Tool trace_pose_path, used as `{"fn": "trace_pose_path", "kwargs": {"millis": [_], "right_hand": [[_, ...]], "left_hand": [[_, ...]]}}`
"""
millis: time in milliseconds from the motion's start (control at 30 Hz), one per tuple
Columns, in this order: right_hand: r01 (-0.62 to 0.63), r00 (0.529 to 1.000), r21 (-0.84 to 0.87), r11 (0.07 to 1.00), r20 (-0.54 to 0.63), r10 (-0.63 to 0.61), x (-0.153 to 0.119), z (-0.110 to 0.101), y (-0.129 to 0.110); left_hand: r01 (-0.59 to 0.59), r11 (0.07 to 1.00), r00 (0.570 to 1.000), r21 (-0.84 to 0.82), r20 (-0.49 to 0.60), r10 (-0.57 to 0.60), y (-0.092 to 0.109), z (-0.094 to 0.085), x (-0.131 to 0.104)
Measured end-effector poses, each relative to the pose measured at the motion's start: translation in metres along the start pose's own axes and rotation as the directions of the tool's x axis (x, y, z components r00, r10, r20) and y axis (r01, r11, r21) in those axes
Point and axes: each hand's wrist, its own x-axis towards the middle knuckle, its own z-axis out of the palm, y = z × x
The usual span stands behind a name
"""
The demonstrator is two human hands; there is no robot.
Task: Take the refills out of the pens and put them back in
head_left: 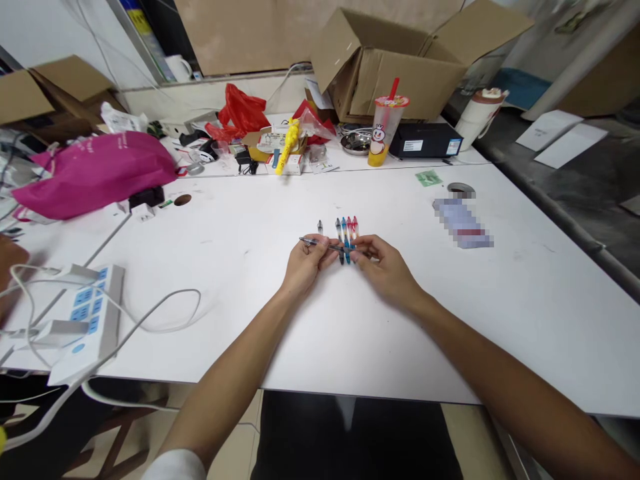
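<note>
A slim dark pen (327, 246) lies crosswise between my two hands, just above the white table. My left hand (307, 263) pinches it toward its left end, thumb on top. The fingers of my right hand (383, 267) close around its right end, which they partly cover. Behind and beneath the hands, several pens stand side by side on the table: a black pen (339, 227), a blue pen (345, 227) and red pens (355, 225). Apart from these, to the left, is another black-topped pen (321, 227); my left hand hides its lower part.
A white power strip (107, 313) with looping cables sits at the left. Along the back are a pink bag (105, 173), a yellow stick-like toy (289, 147), a drink cup (385, 130) and a cardboard box (400, 80). A tape roll (461, 190) lies at the right.
</note>
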Motion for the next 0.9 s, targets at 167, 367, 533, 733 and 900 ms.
{"fn": "trace_pose_path", "kwargs": {"millis": [167, 367, 533, 733, 900], "right_hand": [[0.005, 1.0, -0.036, 0.999, -0.01, -0.005, -0.001, 0.0, -0.002], [0.197, 0.974, -0.104, 0.975, -0.096, -0.207, 0.0, -0.003, -0.008], [0.276, 0.955, -0.127, 0.953, -0.073, -0.286, 0.001, -0.005, -0.006], [0.306, 0.945, -0.125, 0.944, -0.082, -0.317, 0.001, -0.007, -0.007], [0.207, 0.972, -0.05, 0.977, -0.099, -0.211, 0.003, -0.01, -0.008]], "left_hand": [[0.006, 1.0, 1.0, -0.01, -0.02, -0.007, 0.001, 0.002, -0.001], [0.081, 0.996, 0.994, 0.045, -0.083, -0.077, 0.001, 0.005, -0.001], [0.106, 0.989, 0.993, 0.108, -0.065, -0.1, 0.001, 0.006, -0.001], [0.098, 0.993, 0.99, 0.071, -0.11, -0.09, 0.005, 0.006, -0.001], [0.061, 0.997, 0.988, -0.052, -0.136, -0.067, 0.007, 0.004, 0.001]]}}
